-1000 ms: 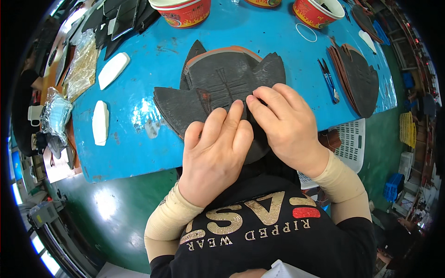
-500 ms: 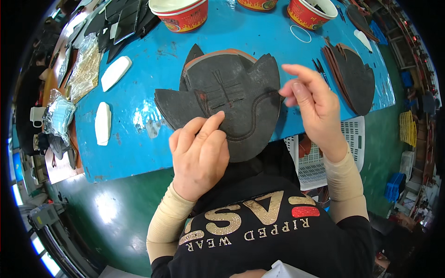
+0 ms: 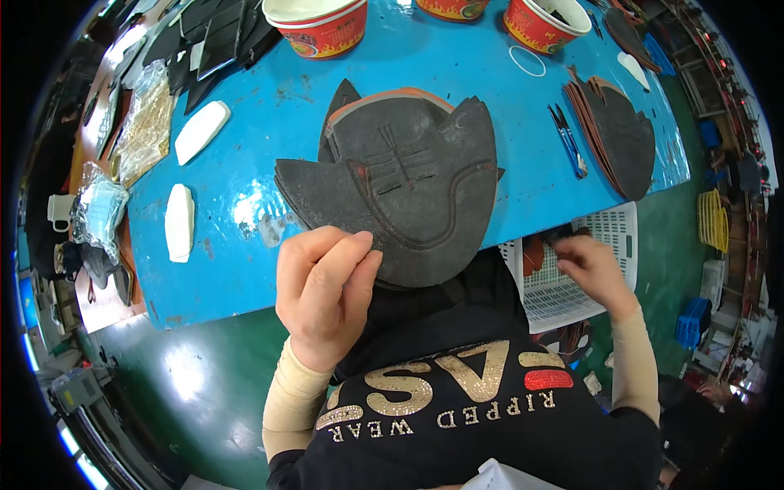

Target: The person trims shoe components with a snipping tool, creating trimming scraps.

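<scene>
A stack of dark grey leather shoe-upper pieces (image 3: 425, 196) lies at the table's near edge, with a curved stitched seam, short slits and loose threads on the top one. My left hand (image 3: 322, 290) is closed in a pinch at the stack's lower left edge. Whatever its fingertips hold, if anything, is too small to make out. Off to the right, my right hand (image 3: 600, 269) is over a white plastic basket (image 3: 563, 304) beside the table. Its thumb and fingers are apart, with nothing visible between them. Reddish-brown pieces (image 3: 532, 256) show inside the basket.
On the blue table (image 3: 229, 278) lie snips (image 3: 567, 140), another stack of dark pieces (image 3: 616, 139) and white pads (image 3: 180, 222). Red-and-white paper tubs (image 3: 327, 31) stand at the back. A plastic bag (image 3: 145, 122) and dark sheets are at the far left.
My right hand has left the stack's right side and come down over the basket, uncovering the snips. My left hand has drawn back from the top piece toward its lower left edge.
</scene>
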Demonstrator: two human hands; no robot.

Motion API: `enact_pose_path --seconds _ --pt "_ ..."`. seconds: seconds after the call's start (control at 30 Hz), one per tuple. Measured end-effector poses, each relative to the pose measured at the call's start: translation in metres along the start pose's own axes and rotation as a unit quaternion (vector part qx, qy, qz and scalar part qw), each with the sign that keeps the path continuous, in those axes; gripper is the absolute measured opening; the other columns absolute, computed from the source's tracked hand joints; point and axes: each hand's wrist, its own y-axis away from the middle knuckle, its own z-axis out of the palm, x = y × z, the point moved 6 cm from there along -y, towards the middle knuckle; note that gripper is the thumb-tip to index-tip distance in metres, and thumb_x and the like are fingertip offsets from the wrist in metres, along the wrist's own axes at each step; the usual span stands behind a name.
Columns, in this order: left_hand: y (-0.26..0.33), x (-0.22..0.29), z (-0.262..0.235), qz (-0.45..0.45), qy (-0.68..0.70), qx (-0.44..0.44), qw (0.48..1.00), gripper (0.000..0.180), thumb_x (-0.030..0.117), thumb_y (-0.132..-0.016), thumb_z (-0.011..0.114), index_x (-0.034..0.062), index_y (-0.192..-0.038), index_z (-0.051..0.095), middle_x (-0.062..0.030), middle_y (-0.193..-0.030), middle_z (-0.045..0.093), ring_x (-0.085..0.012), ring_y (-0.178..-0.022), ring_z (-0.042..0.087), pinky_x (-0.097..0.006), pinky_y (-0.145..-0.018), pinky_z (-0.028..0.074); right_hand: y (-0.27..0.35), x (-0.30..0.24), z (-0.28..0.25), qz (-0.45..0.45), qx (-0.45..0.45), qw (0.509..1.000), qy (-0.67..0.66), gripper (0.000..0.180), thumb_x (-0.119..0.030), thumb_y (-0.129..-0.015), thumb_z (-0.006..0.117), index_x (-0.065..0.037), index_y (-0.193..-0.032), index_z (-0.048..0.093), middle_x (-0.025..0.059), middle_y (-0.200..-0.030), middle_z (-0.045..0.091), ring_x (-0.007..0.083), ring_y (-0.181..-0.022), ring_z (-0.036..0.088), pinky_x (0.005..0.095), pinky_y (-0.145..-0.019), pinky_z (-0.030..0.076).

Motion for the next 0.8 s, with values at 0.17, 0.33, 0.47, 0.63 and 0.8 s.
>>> enact_pose_path --seconds 0.17,0.33,0.47,0.63,0.8 --pt "-0.003 -0.010 0.002 -0.100 0.119 0.009 0.988 0.028 -0.010 -0.074 0.071 -0.0006 -0.098 0.062 -0.0118 -0.092 0.064 -0.0156 -0.068 0.058 -0.025 -0.059 0.048 -0.023 -0.106 0.006 -0.182 -0.016 0.983 -0.021 0.023 -0.004 -0.077 0.070 -0.005 -0.100 0.068 0.0094 -0.082 0.065 0.0252 -0.069 0.062 0.0320 -0.061 0.049" --pt "0.002 -0.009 0.000 -0.103 0.112 0.015 0.988 0.027 -0.012 -0.075 0.069 -0.0016 -0.100 0.062 -0.0139 -0.098 0.066 -0.0164 -0.075 0.062 -0.025 -0.063 0.050 -0.046 -0.168 -0.007 -0.278 0.205 0.936 -0.064 0.026 0.001 -0.072 0.072 -0.005 -0.097 0.067 0.0079 -0.082 0.066 0.0247 -0.070 0.062 0.0325 -0.062 0.049" --pt "0.006 -0.014 0.004 -0.171 0.211 -0.006 0.962 0.027 -0.011 -0.076 0.069 -0.0019 -0.100 0.062 -0.0152 -0.100 0.067 -0.0176 -0.078 0.064 -0.025 -0.066 0.051 -0.070 -0.179 -0.002 -0.333 0.277 0.901 -0.028 0.028 0.001 -0.070 0.074 -0.006 -0.096 0.065 0.0056 -0.086 0.066 0.0238 -0.076 0.062 0.0326 -0.064 0.049" --pt "-0.001 -0.009 0.007 -0.149 0.183 -0.055 0.970 0.026 -0.009 -0.079 0.068 -0.0033 -0.103 0.061 -0.0150 -0.102 0.066 -0.0174 -0.080 0.066 -0.025 -0.071 0.053 -0.092 -0.176 0.008 -0.296 0.253 0.921 0.010 0.028 -0.002 -0.070 0.074 -0.009 -0.094 0.063 0.0022 -0.086 0.066 0.0227 -0.078 0.060 0.0348 -0.068 0.048" --pt "-0.004 -0.030 0.021 -0.416 0.486 0.017 0.769 0.026 -0.008 -0.089 0.057 -0.0043 -0.115 0.058 -0.0122 -0.108 0.065 -0.0169 -0.089 0.067 -0.024 -0.076 0.054 -0.097 -0.178 0.006 -0.272 0.231 0.933 -0.043 0.025 0.000 -0.071 0.072 -0.007 -0.093 0.063 0.0030 -0.085 0.065 0.0227 -0.078 0.060 0.0340 -0.068 0.048"
